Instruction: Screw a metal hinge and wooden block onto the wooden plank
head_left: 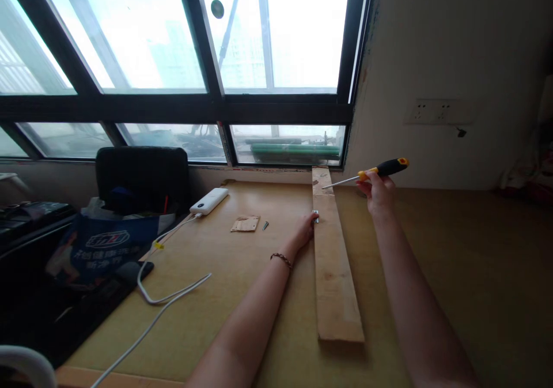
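Observation:
A long wooden board (334,267) lies lengthwise on the table, its far end near the window. At the board's left edge, the closed fingers of my left hand (305,230) hold a small silvery metal bracket (315,216) with holes in it. My right hand (379,194) is raised right of the board, its fingers wrapped round a screwdriver (391,167) with a black and yellow handle. The shaft points left, its tip over the far part of the board. Left of my left hand lie a couple of screws (265,225) and a thin square wood piece (245,223).
A white power bank (209,201) with a white cable (162,301) lies on the left of the table (216,330). Beyond the left edge are a black chair (142,174) and a blue bag (108,249). A wall with sockets (432,112) stands behind.

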Demonstrator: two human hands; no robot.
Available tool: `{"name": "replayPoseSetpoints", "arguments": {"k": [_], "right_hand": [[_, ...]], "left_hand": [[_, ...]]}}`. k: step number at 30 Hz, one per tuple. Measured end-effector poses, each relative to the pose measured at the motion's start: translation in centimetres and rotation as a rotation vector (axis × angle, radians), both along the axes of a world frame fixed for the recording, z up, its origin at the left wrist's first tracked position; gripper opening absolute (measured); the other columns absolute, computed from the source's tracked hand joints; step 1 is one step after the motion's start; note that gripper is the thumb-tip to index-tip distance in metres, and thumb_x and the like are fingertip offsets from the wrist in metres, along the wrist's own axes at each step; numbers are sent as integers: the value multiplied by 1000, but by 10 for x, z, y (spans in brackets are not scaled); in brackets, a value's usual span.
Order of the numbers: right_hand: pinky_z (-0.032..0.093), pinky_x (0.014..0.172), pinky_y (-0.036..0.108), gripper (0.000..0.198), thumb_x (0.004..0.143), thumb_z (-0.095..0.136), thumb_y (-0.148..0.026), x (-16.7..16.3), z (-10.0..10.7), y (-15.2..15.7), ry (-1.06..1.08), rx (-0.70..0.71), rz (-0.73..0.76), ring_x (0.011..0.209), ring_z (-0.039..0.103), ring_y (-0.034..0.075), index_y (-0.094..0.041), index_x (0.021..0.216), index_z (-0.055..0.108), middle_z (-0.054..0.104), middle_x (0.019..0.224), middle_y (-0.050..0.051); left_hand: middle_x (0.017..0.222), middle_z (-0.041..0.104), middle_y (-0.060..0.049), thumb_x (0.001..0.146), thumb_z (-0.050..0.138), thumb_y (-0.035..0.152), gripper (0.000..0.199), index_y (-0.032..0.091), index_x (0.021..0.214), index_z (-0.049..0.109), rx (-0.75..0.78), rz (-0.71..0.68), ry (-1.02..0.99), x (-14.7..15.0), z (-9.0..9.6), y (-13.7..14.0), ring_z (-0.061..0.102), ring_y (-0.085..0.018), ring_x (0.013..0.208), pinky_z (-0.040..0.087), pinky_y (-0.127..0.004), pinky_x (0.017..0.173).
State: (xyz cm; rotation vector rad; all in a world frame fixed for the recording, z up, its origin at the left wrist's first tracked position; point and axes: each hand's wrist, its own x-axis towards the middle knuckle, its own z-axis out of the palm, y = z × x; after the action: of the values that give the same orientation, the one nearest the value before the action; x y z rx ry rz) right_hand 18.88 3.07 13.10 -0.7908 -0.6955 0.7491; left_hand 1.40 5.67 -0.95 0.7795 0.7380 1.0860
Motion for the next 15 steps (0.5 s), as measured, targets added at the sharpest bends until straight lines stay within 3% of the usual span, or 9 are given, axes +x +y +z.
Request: {"name": "replayPoseSetpoints", "arguments": {"k": [6,15], "right_hand": [[57,49,26,26,54,72,-26,-25,-20,9,-321,-81,97,52,64,17,-13,72,59,66,65,2],[57,51,31,28,56,69,-32,-30,-30,12,-537,-142,-18,55,65,20,-13,75,59,66,69,3]], "left_hand": [[69,65,-6,71,56,15,6,13,77,56,-46,-26,-36,-1,1,0,64,-18,66,52,-32,73],[73,67,-8,73,54,13,5,13,77,57,-49,-46,-62,-1,1,0,65,-20,77,52,-31,76]]}}
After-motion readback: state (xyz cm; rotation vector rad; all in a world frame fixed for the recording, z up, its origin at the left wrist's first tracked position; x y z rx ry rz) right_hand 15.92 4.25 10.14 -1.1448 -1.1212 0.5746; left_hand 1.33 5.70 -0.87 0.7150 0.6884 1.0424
